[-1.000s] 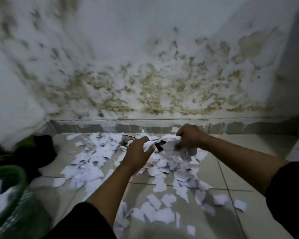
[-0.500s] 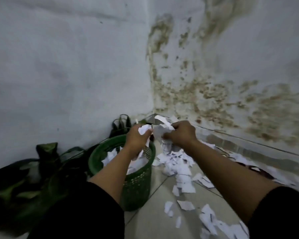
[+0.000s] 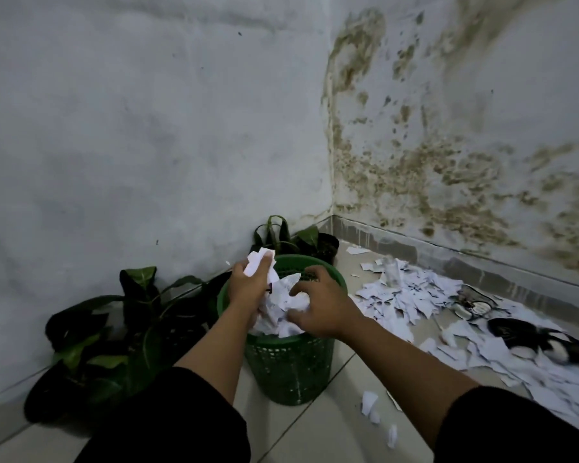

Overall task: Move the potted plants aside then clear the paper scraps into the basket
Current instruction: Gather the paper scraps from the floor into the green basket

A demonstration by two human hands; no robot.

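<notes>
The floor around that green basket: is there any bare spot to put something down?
Bare tile shows in front of the basket, between it and the few stray scraps. Crowded: potted plants line the left wall, and the paper scraps cover the floor along the right wall.

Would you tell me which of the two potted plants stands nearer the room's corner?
The smaller potted plant behind the green basket, in a black pot; the larger plant sits left of the basket.
</notes>
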